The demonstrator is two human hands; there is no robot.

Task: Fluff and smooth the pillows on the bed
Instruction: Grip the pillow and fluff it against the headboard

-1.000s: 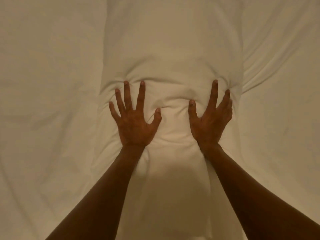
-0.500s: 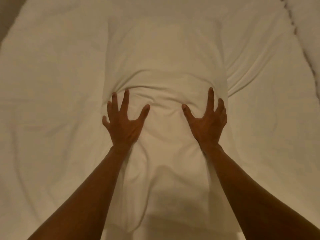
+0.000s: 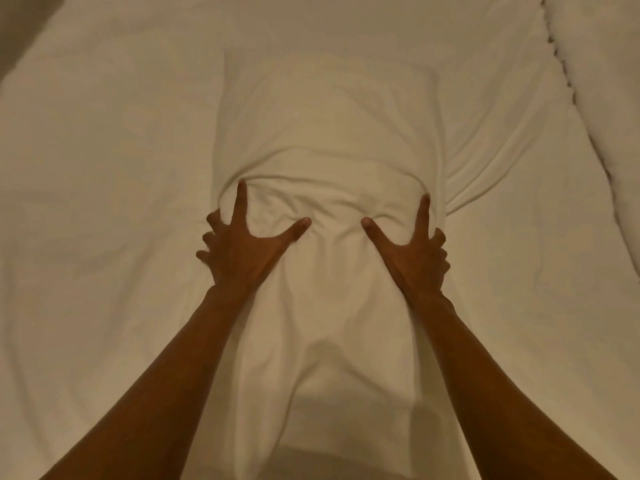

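A white pillow (image 3: pixel 329 126) lies lengthwise on the bed, running from the near edge to the middle of the view. My left hand (image 3: pixel 242 247) presses on its left side, index finger and thumb spread on top, the other fingers curled over the pillow's left edge. My right hand (image 3: pixel 414 251) mirrors it on the right side, with fingers curled around the right edge. Both hands squeeze the pillow's waist, and a fold of fabric bunches up between and ahead of the fingertips.
The white bed sheet (image 3: pixel 104 168) surrounds the pillow, creased to the right of it. A second white, textured piece of bedding (image 3: pixel 602 81) lies at the far right. A dark strip (image 3: pixel 17 22) shows past the bed's top left corner.
Both hands have slid outward from flat on top of the pillow to its side edges, with the outer fingers now curled around them. The view has pulled back, showing more of the bed.
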